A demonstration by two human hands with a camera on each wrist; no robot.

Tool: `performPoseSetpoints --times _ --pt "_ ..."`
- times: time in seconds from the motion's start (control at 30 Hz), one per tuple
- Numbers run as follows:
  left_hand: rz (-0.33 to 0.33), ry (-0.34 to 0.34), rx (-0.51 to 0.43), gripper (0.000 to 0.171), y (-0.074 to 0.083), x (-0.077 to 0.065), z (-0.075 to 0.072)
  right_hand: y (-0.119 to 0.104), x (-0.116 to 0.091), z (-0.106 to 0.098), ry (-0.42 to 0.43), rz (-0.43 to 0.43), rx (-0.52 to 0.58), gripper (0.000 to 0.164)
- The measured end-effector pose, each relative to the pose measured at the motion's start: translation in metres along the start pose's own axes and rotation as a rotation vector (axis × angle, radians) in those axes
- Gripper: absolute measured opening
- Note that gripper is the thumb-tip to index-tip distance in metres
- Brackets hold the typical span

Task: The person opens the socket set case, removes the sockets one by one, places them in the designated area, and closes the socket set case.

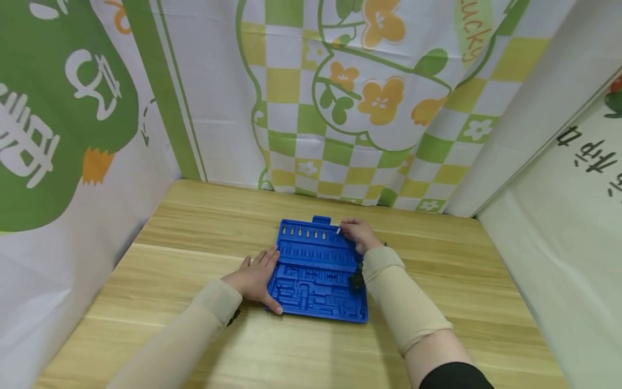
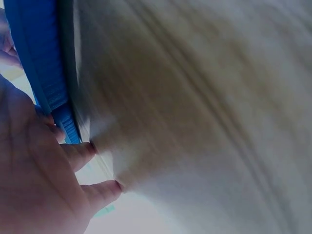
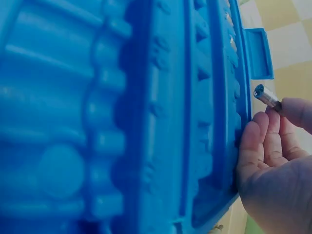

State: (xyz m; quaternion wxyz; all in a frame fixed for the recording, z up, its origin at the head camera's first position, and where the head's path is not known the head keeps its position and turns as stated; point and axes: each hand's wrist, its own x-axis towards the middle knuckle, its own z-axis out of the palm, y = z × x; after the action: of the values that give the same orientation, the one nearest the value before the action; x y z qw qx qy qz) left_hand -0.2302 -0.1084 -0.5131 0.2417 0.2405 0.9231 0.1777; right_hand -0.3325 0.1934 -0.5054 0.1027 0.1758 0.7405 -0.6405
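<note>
A blue plastic tool case (image 1: 317, 312) lies unfolded on the table, its moulded slots facing up. Several small metal bits (image 1: 299, 231) stand in a row along its far left part. My right hand (image 1: 359, 233) is at the far right corner, pinching a small silver socket bit (image 3: 265, 95) between thumb and fingers. The hollow end of that bit points away from the fingertips, over the case's rim in the right wrist view. My left hand (image 1: 255, 278) rests spread against the case's left edge, thumb at the near left corner.
The light wooden table (image 1: 194, 216) runs around the case on all sides. A printed curtain (image 1: 282, 116) hangs behind its far edge, with white cloth walls left and right. A blue latch tab (image 1: 321, 220) sticks out from the case's far edge.
</note>
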Motion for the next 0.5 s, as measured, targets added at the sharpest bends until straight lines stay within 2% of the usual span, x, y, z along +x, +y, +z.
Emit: performPoseSetpoints --times 0.2,0.3,0.5 --pt "0.003 0.000 0.008 0.147 0.000 0.000 0.002 -0.005 -0.005 -0.011 -0.052 0.039 0.068 0.028" --pt "0.003 -0.002 0.008 0.147 -0.001 0.001 0.002 -0.005 -0.007 -0.021 -0.089 0.032 0.082 0.028" --pt "0.004 0.003 0.004 0.148 -0.001 0.002 0.001 -0.005 -0.009 -0.043 -0.112 0.001 0.037 0.031"
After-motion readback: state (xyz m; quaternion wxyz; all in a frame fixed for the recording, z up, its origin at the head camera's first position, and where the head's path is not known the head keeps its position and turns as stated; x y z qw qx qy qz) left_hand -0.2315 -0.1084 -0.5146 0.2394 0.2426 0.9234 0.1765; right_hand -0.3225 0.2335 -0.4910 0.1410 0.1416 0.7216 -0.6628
